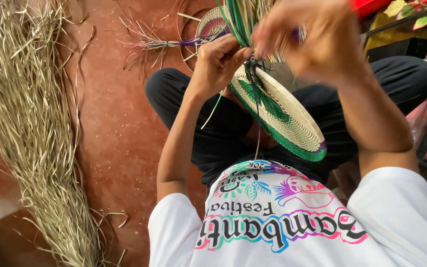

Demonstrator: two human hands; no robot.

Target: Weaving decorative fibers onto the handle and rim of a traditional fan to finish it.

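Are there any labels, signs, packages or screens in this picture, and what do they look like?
No packages, signs or screens show.
Printed design on the white T-shirt: bottom centre, across the chest, seen upside down; curved black lettering outlined in pink, green, blue and purple, with small feather and leaf motifs above it.

Round, flat woven fibre disc, cream-coloured with concentric green bands and a purple patch at its rim, held tilted on edge above the lap. Loose green and cream fibre strands rise from its upper edge, bunched together.
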